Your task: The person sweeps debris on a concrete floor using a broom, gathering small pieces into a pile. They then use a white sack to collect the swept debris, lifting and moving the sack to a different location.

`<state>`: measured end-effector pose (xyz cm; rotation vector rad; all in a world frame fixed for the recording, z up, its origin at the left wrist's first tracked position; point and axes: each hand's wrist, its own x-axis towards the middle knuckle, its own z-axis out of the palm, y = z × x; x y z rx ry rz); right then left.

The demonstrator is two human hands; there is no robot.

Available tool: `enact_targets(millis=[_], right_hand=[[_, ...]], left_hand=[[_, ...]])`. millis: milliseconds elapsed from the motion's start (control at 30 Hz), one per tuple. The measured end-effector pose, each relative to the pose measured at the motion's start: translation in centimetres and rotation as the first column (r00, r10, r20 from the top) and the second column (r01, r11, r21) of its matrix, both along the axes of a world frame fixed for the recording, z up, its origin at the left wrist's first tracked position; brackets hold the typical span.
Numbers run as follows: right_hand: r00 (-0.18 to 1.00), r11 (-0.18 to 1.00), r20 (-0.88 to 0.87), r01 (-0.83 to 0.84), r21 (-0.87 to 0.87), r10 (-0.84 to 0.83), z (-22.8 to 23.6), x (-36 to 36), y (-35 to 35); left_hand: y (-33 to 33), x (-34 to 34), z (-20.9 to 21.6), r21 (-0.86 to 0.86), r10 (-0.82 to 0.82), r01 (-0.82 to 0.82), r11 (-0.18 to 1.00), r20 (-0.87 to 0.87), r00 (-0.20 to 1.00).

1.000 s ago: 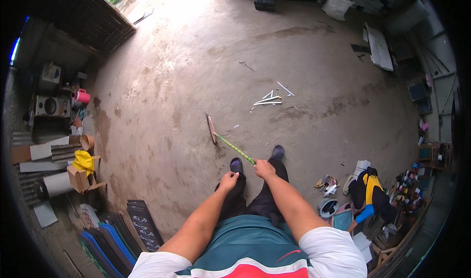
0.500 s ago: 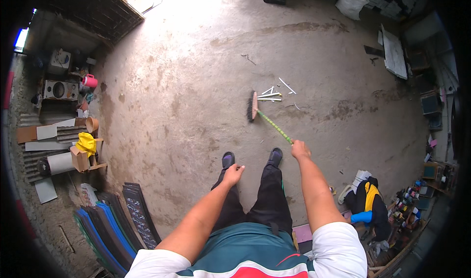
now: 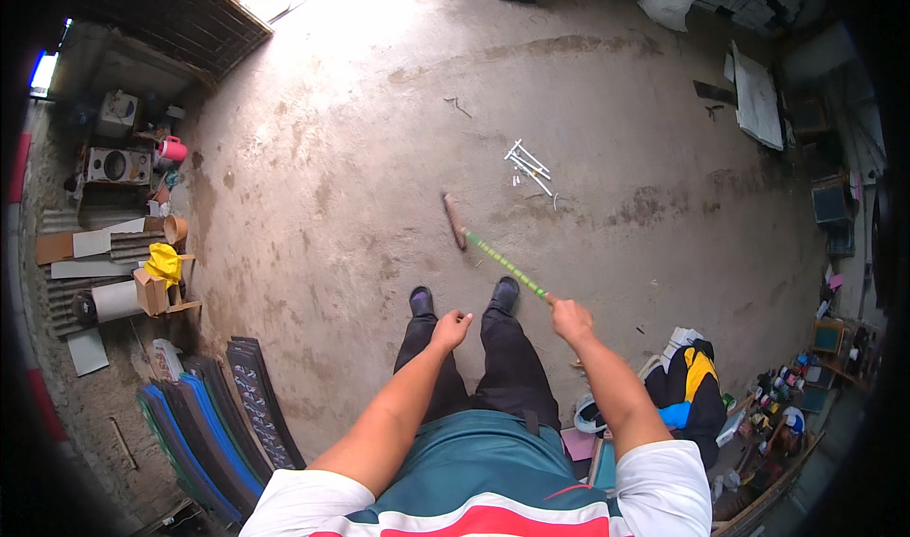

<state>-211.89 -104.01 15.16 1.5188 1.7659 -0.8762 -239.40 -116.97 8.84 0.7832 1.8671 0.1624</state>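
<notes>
Broom (image 3: 493, 253), green-handled, slants over the stained concrete floor (image 3: 379, 139), its head down ahead of the shoes; the right hand (image 3: 569, 317) is closed around the handle's end. The left hand (image 3: 451, 328) hangs loosely curled, holding nothing. White sticks (image 3: 529, 165) lie beyond; clutter lines the walls.
</notes>
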Motion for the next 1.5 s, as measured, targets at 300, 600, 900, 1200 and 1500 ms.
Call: enact_targets(millis=[300, 600, 900, 1200, 1500], right_hand=[[0.993, 0.998, 0.104, -0.058, -0.033, 0.061, -7.1, 4.6, -1.8], [0.971, 0.963, 0.15, 0.15, 0.223, -0.186, -0.8, 9.5, 7.0], [0.999, 0.989, 0.05, -0.01, 0.147, 0.003, -3.2, 1.6, 6.5], [0.973, 0.977, 0.197, 0.078, 0.198, -0.118, -4.5, -0.7, 15.2], [0.935, 0.941, 0.245, 0.182, 0.286, -0.255, -1.5, 3.3, 21.9]], left_hand=[[-0.4, 2.3, 1.3, -0.022, -0.093, 0.093, 0.995, 0.004, 0.996], [3.5, 2.9, 0.9, 0.03, -0.104, 0.105, 0.994, -0.022, 0.994], [5.4, 2.6, 2.8, 0.08, -0.11, 0.106, 0.991, 0.042, 0.993], [9.0, -1.7, 0.8, 0.045, -0.137, 0.134, 0.99, 0.08, 0.987], [17.8, -7.2, 0.2, 0.047, -0.148, 0.145, 0.988, 0.062, 0.987]])
